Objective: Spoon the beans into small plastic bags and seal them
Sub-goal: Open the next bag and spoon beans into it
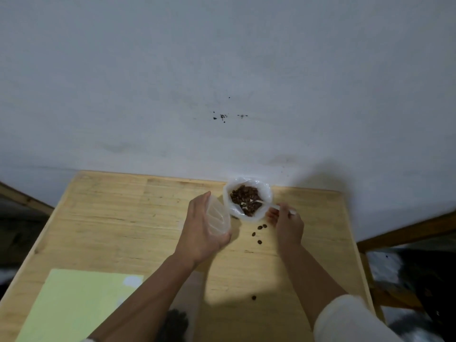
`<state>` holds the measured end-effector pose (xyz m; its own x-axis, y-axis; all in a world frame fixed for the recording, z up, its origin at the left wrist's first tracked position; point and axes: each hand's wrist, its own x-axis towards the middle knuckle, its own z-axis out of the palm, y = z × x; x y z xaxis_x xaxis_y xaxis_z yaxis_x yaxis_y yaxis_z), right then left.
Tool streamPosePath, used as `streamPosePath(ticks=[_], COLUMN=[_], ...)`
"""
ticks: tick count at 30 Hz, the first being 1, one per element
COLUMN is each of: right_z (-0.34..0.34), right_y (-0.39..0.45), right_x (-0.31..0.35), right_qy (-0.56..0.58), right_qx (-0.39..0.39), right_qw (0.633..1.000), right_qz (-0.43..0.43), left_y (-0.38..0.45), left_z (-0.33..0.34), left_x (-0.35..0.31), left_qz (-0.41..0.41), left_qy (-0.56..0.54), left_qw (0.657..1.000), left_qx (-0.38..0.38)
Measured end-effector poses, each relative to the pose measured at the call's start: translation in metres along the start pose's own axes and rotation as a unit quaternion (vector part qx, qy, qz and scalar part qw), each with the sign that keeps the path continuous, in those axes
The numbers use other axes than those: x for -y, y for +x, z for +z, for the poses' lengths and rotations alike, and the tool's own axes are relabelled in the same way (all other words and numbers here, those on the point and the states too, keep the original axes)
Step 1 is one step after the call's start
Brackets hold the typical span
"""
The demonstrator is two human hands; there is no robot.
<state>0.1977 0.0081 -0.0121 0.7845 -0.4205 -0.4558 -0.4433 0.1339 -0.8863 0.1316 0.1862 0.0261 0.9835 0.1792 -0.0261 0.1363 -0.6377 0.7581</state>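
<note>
- Left hand (201, 225) fingers curl around a small clear plastic bag (218, 217) above the desk (123, 218).
- Right hand (287, 224) fingers pinch a spoon (265, 204) dipped into the open bag of beans (246, 199).
- Loose beans (262, 227) lie between the hands.

Two hands (202, 225), one spoon (269, 205), two plastic bags (218, 215), five loose beans (259, 242)

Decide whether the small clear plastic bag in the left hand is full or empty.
Empty: the small clear plastic bag in the left hand shows no brown beans inside; palm and table show through it.
</note>
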Motion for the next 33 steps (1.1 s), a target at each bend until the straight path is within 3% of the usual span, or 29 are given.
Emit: streamPosePath(ticks=[8,14,17,19,22,26,33], right_z=[-0.008,-0.009,-0.007,-0.009,-0.008,-0.012,0.002], right_y=[0.005,-0.011,-0.022,-0.033,-0.037,-0.015,0.005], right_x=[0.010,0.038,0.045,0.049,0.049,0.044,0.019], right_qy=[0.018,0.024,-0.023,-0.098,-0.145,-0.196,-0.234], right_qx=[-0.003,0.053,0.101,0.123,0.098,-0.011,-0.034], right_qw=[0.999,0.994,0.982,0.957,0.933,0.947,0.962], right_qz=[-0.035,-0.096,-0.157,-0.244,-0.314,-0.255,-0.136], left_y=[0.008,0.014,0.018,0.018,0.019,0.015,0.011], left_z=[0.015,0.017,0.022,0.026,0.027,0.027,0.027], left_x=[-0.004,0.001,0.002,0.002,0.000,-0.001,-0.004], left_qz=[-0.011,-0.009,-0.017,-0.018,-0.027,-0.011,-0.010], left_qy=[0.004,0.003,0.002,-0.007,-0.020,-0.023,-0.010], left_qw=[1.000,1.000,1.000,1.000,0.999,1.000,1.000], left_qx=[0.017,0.006,0.001,0.001,0.001,-0.003,0.000])
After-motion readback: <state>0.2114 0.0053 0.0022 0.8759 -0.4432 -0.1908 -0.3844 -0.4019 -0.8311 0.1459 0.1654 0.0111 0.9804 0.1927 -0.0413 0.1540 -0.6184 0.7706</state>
